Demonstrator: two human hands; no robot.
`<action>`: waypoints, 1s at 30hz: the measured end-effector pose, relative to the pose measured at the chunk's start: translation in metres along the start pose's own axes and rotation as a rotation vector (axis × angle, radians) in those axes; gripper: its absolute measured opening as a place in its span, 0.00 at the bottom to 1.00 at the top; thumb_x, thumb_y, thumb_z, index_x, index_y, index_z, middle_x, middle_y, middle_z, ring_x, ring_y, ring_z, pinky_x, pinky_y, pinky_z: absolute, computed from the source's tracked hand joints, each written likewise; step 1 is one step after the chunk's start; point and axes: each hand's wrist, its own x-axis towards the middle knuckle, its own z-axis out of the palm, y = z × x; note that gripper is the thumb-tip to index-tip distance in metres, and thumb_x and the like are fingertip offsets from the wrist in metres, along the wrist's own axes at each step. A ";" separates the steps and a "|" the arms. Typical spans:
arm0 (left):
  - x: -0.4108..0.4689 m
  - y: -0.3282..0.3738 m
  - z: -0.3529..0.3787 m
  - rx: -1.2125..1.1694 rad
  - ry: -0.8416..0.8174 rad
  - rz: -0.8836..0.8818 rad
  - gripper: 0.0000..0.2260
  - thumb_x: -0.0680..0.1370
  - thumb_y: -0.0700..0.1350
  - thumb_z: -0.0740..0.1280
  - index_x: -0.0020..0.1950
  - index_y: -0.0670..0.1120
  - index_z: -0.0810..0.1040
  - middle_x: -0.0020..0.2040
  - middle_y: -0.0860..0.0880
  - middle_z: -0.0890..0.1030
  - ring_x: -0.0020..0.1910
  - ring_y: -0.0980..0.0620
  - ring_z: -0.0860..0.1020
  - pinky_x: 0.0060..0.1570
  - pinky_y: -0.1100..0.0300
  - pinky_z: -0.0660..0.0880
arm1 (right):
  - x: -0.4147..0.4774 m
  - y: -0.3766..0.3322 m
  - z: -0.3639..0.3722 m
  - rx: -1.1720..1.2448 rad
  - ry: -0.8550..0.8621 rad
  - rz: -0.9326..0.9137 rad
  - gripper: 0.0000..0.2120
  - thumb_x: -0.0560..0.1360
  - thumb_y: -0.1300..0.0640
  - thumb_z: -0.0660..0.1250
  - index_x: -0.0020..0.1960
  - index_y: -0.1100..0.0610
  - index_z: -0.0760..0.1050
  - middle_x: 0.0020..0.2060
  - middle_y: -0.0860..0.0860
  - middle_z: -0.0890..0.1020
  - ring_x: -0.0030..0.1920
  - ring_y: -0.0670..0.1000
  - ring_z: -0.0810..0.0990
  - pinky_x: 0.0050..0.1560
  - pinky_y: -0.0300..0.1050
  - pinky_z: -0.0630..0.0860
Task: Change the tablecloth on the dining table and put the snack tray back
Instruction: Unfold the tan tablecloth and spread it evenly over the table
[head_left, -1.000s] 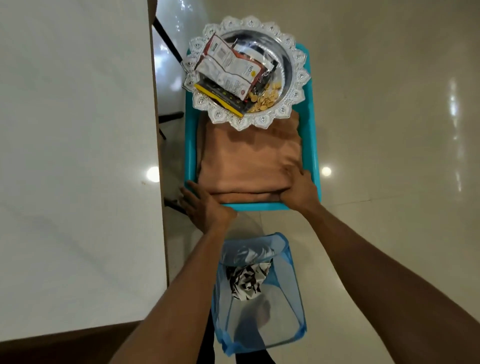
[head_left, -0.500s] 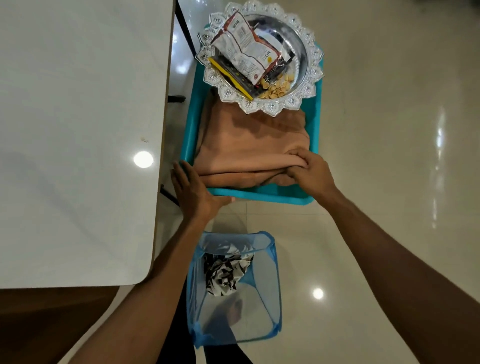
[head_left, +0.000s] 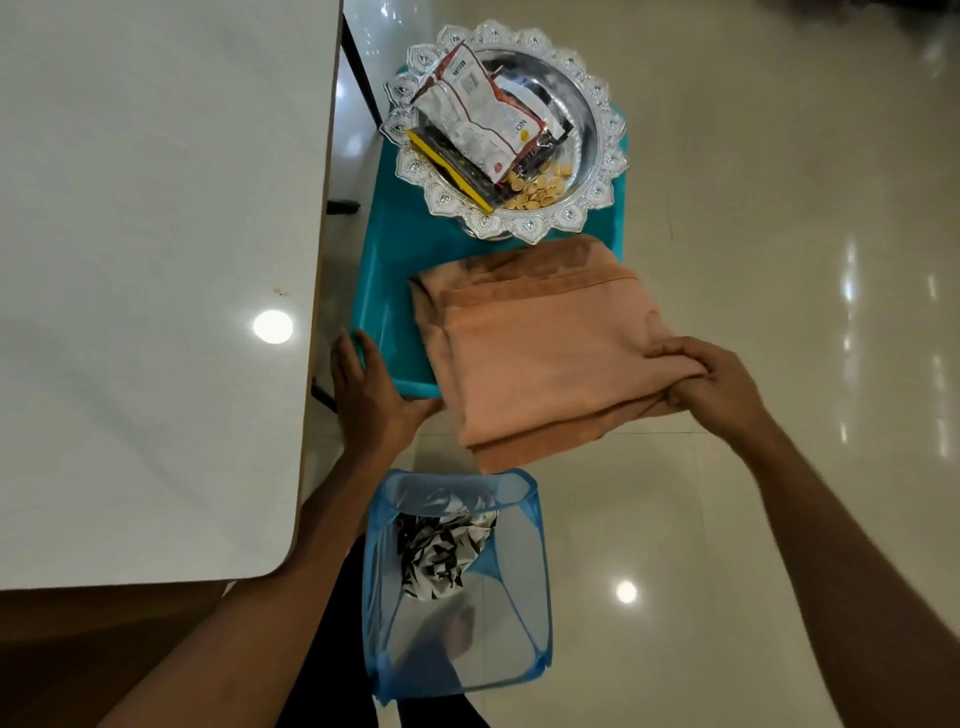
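Observation:
A folded peach tablecloth (head_left: 540, 358) lies half out of the teal bin (head_left: 384, 291), its near edge hanging over the bin's front rim. My right hand (head_left: 711, 379) grips the cloth's near right corner. With straight fingers, my left hand (head_left: 371, 395) presses on the bin's near left corner. The silver snack tray (head_left: 597, 135), with snack packets and loose nuts in it, sits on the bin's far end. The bare white dining table (head_left: 156, 260) fills the left side.
A blue mesh hamper (head_left: 457, 582) with a crumpled black-and-white cloth inside stands on the glossy floor between my arms, just below the peach cloth. The table's black legs show beside the bin.
My right hand has pulled the peach cloth toward me and to the right, out over the bin's front rim. The left hand stays at the bin's corner.

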 end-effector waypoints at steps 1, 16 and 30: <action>0.000 -0.001 0.000 -0.004 -0.007 0.006 0.61 0.63 0.63 0.79 0.81 0.39 0.47 0.81 0.38 0.47 0.80 0.39 0.47 0.77 0.42 0.55 | -0.006 0.006 0.010 0.024 0.049 0.007 0.28 0.59 0.60 0.61 0.56 0.45 0.81 0.49 0.39 0.82 0.51 0.49 0.81 0.47 0.43 0.79; 0.001 0.001 0.001 -0.075 -0.007 -0.015 0.60 0.63 0.60 0.81 0.81 0.38 0.48 0.81 0.38 0.47 0.80 0.39 0.47 0.77 0.46 0.52 | -0.031 -0.033 0.147 0.988 0.668 0.679 0.28 0.63 0.58 0.80 0.61 0.56 0.75 0.52 0.50 0.84 0.45 0.49 0.83 0.53 0.49 0.81; -0.016 0.012 -0.014 -0.105 -0.077 -0.098 0.48 0.74 0.53 0.76 0.81 0.37 0.49 0.81 0.38 0.47 0.80 0.39 0.47 0.77 0.49 0.50 | -0.045 -0.068 0.102 1.119 0.501 0.549 0.14 0.66 0.65 0.77 0.49 0.59 0.77 0.47 0.54 0.84 0.45 0.54 0.83 0.42 0.46 0.80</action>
